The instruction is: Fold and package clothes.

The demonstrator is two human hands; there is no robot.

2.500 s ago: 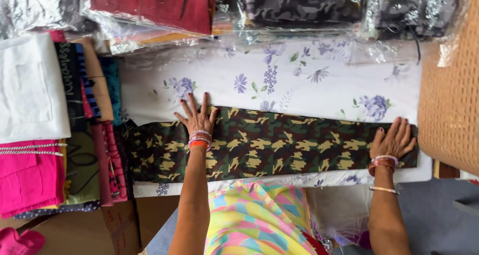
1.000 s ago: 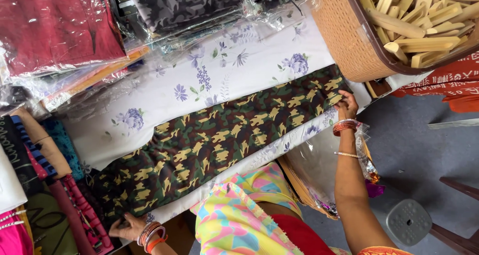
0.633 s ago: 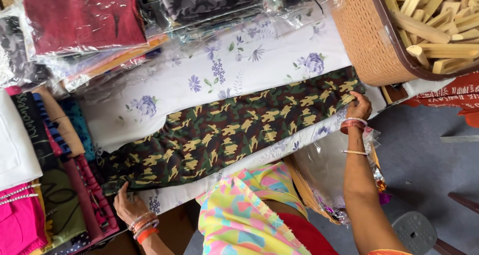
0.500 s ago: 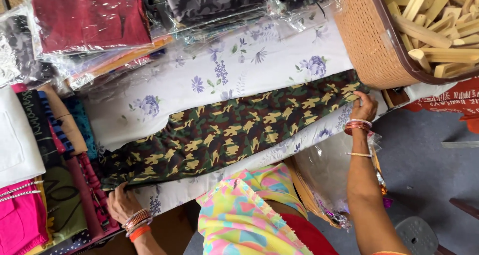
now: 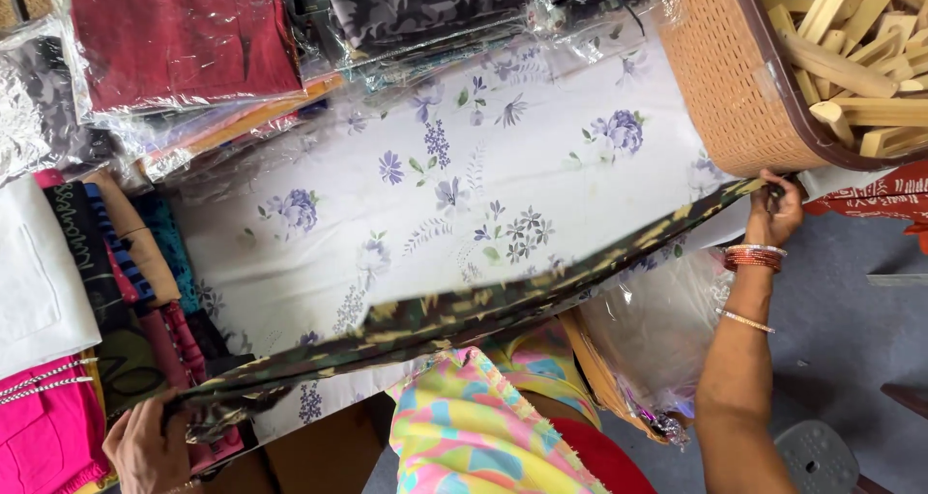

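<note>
**Camo strip lifted, both ends pinched**

Head view only.

Right hand (image 5: 773,214): fingers closed tight on the right end of the camouflage cloth (image 5: 464,315), pinch grip, nothing open. It sits just below the tan woven basket (image 5: 735,88), which is full of wooden sticks (image 5: 851,49). Red bangles (image 5: 755,257) on that wrist.

Left hand (image 5: 145,446): at the bottom left corner, fingers curled round the cloth's left end, closed on it. The lower part of the hand is cut off by the frame edge, so I can't tell the thumb position.

Cloth: stretched between my two hands as a long narrow band, seen nearly edge-on, raised off the white floral sheet (image 5: 454,175) and running diagonally from lower left to upper right. Slight sag near the left end.

Around it: folded clothes stacked (image 5: 87,291) beside the left hand, plastic-wrapped garments (image 5: 184,40) along the top, a clear plastic bag (image 5: 657,330) under the right forearm.
</note>
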